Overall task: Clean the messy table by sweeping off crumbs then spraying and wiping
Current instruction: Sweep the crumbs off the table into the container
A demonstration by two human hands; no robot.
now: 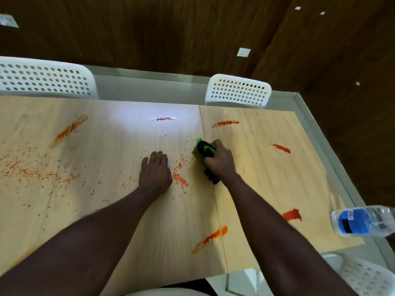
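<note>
Brush (202, 151) in right hand (220, 162), long axis near-to-far, green head pointing away

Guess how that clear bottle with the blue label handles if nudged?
The plastic bottle looks thin-walled, so probably light and squashy. Its round body sits near the table edge, so a nudge could roll or tip it off.
</note>
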